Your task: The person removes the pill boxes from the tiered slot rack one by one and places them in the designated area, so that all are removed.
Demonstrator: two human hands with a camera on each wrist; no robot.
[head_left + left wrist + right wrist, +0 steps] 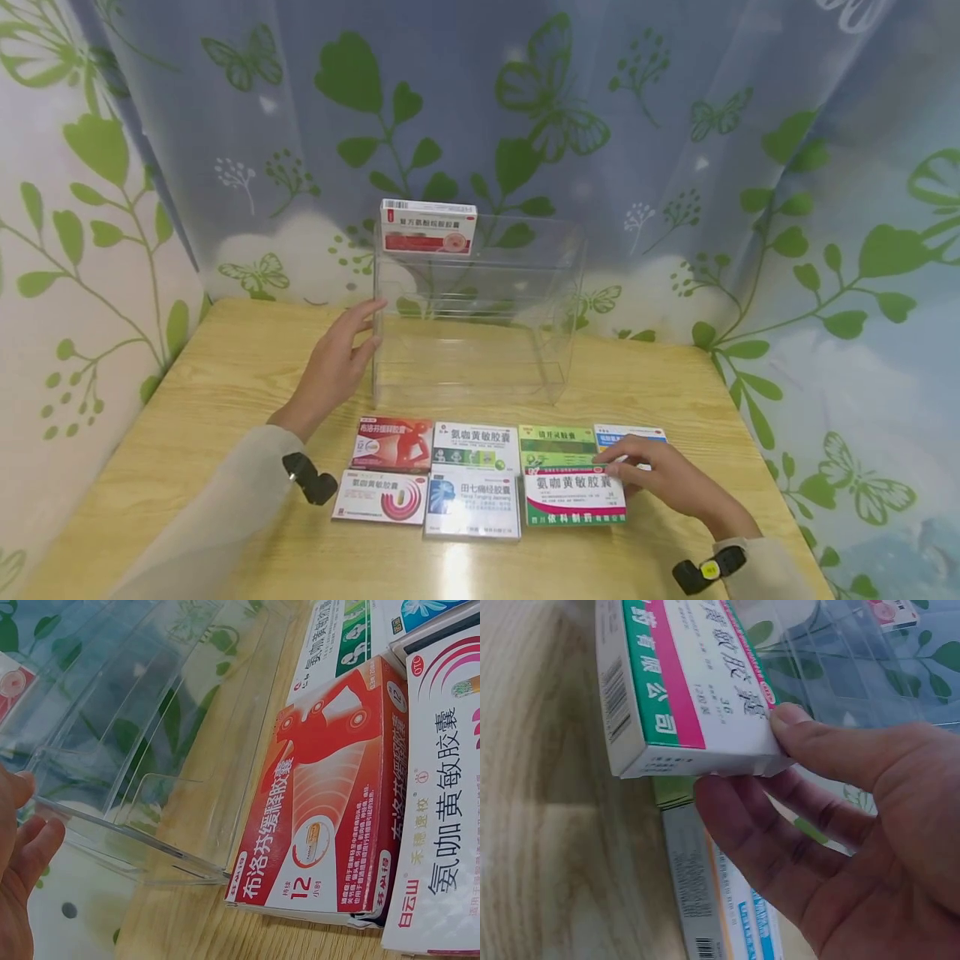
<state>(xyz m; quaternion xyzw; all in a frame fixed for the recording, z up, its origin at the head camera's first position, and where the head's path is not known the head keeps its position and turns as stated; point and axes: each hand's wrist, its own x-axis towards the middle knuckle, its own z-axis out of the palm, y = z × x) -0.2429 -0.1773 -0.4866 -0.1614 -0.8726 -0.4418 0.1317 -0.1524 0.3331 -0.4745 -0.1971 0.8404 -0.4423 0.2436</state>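
Observation:
My right hand (660, 475) pinches one end of a white, pink and green medicine box (573, 498). In the right wrist view, the thumb lies on the face of that box (697, 682) and the fingers are at its underside. My left hand (333, 367) rests its fingertips against the left side of a clear acrylic rack (472, 387) with stepped tiers. A white and red medicine box (429, 227) stands at the left of the rack's top tier. Nearest the left hand on the table is a red medicine box (315, 795).
Several more medicine boxes lie in two rows before the rack: a pink-ringed white box (375, 493), a blue and white box (472, 508), a white and green box (468, 442), a green box (553, 443) and a partly hidden blue-striped box (630, 435). Patterned curtains (465, 100) border the wooden table (255, 358).

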